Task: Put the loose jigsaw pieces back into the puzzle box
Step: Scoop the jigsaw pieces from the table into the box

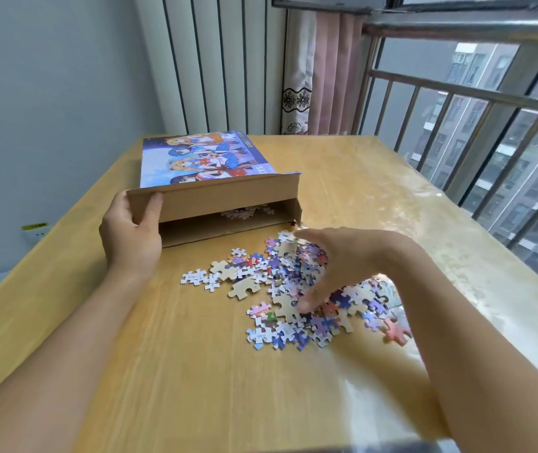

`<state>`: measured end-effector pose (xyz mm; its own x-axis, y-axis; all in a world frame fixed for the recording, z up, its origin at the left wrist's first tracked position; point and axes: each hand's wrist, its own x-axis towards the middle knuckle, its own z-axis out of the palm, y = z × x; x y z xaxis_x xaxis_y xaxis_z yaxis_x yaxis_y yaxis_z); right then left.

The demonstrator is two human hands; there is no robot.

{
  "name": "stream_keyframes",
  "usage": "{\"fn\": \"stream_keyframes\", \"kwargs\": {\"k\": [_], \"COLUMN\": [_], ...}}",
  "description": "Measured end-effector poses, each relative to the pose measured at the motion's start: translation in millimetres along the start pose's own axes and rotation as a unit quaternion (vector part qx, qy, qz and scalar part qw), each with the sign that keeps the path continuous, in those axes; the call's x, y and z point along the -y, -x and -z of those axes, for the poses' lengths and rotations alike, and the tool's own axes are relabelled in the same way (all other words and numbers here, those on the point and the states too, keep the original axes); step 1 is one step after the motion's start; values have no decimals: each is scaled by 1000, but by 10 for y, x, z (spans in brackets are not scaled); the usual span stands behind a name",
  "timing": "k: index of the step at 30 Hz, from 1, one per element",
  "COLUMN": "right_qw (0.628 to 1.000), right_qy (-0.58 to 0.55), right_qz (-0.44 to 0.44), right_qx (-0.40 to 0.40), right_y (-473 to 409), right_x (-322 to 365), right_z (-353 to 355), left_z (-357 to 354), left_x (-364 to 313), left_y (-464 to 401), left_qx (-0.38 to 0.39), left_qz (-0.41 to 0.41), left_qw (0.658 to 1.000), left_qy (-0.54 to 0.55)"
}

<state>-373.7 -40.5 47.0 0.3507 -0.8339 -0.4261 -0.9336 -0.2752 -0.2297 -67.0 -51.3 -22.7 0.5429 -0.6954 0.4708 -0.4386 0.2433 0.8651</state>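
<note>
On the wooden surface [150, 371], the left hand [132, 235] is gripping the puzzle box [215, 191] flap while the right hand [336, 266], fingers spread, is raking the loose jigsaw pieces [280, 289], possibly scattering some off the edge.

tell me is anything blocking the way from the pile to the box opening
Nothing visible. The left hand holds the flap up, so the box mouth faces the pile across bare table. The right hand rests on the pile.
</note>
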Motion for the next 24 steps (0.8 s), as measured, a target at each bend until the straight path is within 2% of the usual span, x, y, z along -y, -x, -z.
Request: {"fn": "stream_keyframes", "kwargs": {"k": [4, 8, 15, 19, 22, 24], "right_qw": [997, 993, 988, 994, 997, 997], "right_qy": [40, 21, -16, -11, 60, 69], "right_qz": [49, 84, 94, 58, 33, 39], "right_qx": [-53, -84, -119, -94, -29, -27], "right_y": [-76, -157, -244, -132, -49, -65], "right_x": [100, 52, 16, 60, 164, 207], "right_z": [-74, -92, -106, -69, -71, -89], "left_z": [-19, -31, -35, -61, -72, -77], "left_x": [-14, -16, -17, -4, 30, 23], "left_y": [-2, -19, -82, -128, -163, -177], "left_qx": [3, -2, -3, -9, -20, -23], "left_qz": [2, -6, -13, -8, -2, 5], "left_qw": [1000, 999, 998, 997, 996, 996], "left_qy": [24, 39, 65, 76, 81, 89]}}
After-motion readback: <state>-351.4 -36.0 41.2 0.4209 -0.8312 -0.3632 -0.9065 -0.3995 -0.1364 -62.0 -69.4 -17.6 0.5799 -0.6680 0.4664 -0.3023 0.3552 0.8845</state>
